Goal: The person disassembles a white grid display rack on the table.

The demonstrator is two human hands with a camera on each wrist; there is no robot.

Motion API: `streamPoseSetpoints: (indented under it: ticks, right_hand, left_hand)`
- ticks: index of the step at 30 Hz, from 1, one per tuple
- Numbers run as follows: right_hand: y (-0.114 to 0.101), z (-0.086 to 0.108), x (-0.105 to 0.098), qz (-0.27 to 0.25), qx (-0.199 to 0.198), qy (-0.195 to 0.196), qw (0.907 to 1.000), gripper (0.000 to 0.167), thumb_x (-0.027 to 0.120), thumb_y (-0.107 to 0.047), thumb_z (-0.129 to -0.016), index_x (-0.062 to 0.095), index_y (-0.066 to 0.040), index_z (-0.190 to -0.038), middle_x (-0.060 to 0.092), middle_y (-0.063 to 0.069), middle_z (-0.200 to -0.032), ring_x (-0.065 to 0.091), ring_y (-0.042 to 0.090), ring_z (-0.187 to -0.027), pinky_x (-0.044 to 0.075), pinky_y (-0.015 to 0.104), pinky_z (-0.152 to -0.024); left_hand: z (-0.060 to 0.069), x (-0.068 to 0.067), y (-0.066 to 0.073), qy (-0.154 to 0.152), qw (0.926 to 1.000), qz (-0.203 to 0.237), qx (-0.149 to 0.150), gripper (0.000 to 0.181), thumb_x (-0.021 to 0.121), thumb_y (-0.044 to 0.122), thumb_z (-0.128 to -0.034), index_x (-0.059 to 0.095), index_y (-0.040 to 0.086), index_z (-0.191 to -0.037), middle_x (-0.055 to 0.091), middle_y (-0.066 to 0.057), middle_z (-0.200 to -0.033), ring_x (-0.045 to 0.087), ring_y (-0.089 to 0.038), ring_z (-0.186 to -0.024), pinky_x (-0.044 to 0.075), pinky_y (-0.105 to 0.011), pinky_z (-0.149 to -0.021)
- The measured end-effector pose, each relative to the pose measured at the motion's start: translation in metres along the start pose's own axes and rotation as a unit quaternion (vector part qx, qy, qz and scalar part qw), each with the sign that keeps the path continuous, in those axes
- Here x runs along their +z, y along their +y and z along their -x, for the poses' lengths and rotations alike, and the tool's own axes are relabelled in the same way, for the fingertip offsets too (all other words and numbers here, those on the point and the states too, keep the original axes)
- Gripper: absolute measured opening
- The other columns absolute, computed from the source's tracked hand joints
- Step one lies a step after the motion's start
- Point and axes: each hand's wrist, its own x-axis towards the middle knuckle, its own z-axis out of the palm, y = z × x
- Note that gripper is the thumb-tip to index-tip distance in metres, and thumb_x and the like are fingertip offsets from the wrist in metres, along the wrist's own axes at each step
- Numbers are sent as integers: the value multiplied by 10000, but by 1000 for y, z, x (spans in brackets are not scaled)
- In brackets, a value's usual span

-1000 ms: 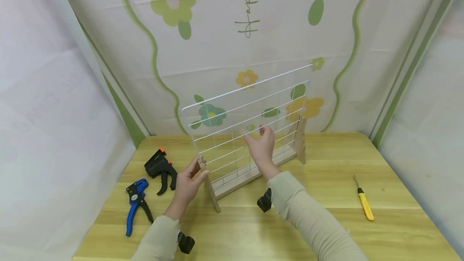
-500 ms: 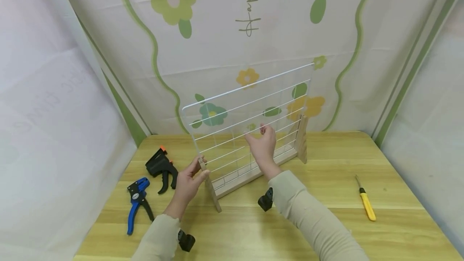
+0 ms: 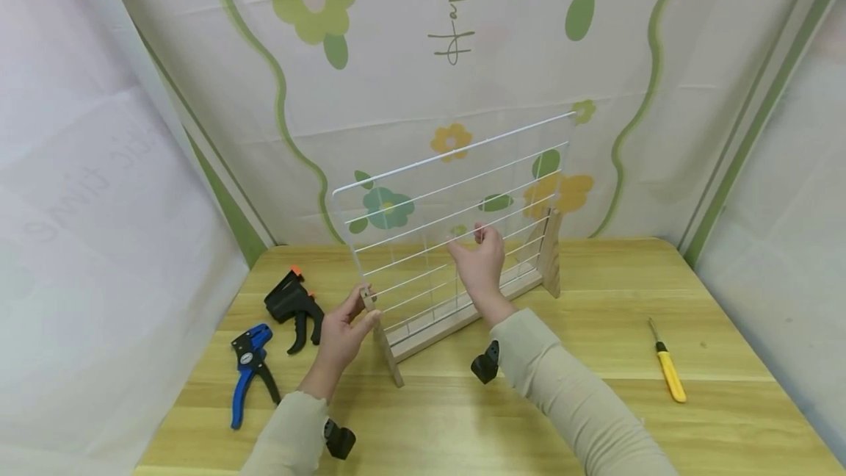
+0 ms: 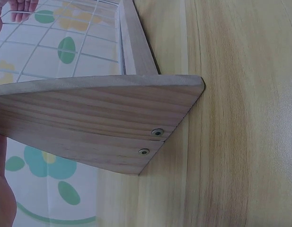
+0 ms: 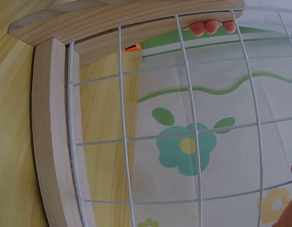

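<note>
A white wire grid (image 3: 456,156) stands upright in a wooden stand, its lower edge along the wooden base rail (image 3: 439,334). My left hand (image 3: 342,333) grips the upper end of the left wooden side panel (image 3: 386,355), thumb on the near side. Fingertips of that hand (image 5: 212,27) show beyond the panel in the right wrist view. My right hand (image 3: 481,263) holds the grid near its middle, with thumb and curled fingers about the wires; the exact contact is unclear. Two bolt heads (image 4: 157,132) sit in the panel's outer face. At the right stands the other side panel (image 3: 551,259).
Left of the stand lie a black clamp (image 3: 294,307) with orange tips and a blue-and-black wire stripper (image 3: 247,369). A yellow-handled screwdriver (image 3: 669,369) lies at the right. A flower-printed curtain (image 3: 396,94) hangs behind the wooden table (image 3: 529,417).
The grid's upper edge has risen slightly, most at its left corner. My right hand has moved up and right a little with it. The left hand keeps its grip on the side panel.
</note>
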Motion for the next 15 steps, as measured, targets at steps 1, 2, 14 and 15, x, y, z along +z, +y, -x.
streamPoseSetpoints:
  ticks: [1,2,14,15]
  right_hand:
    - [0,0,0,-3,-4,-10,10000,549,731,-224,-756,477,35,-1168,479,185,-1127,427,280,-1065,382,401,-918]
    - [0,0,0,5,-12,-17,10000,547,730,-223,-755,478,33,-1167,480,190,-1125,429,280,-1060,384,401,-915]
    - [-2,1,-3,3,66,-153,9999,509,715,-202,-770,463,36,-1142,467,165,-1099,421,272,-1056,388,394,-916]
    - [-2,0,-3,18,63,-153,9999,510,715,-201,-771,464,38,-1145,467,174,-1093,423,274,-1050,387,394,-915]
  left_hand:
    - [0,-1,1,3,10000,-4,45,459,640,-92,-801,500,-142,-1236,582,-296,-1148,573,-406,-1047,471,-472,-856]
    - [0,-1,1,6,10000,-4,89,459,639,-97,-800,501,-141,-1235,581,-296,-1149,576,-405,-1042,470,-472,-855]
    - [-3,0,-1,58,9965,-464,699,438,668,-125,-747,541,-148,-1165,629,-306,-1028,616,-414,-961,496,-486,-818]
    - [-3,1,-1,82,9953,-518,811,434,671,-134,-737,547,-149,-1152,636,-306,-1001,625,-413,-942,498,-485,-814]
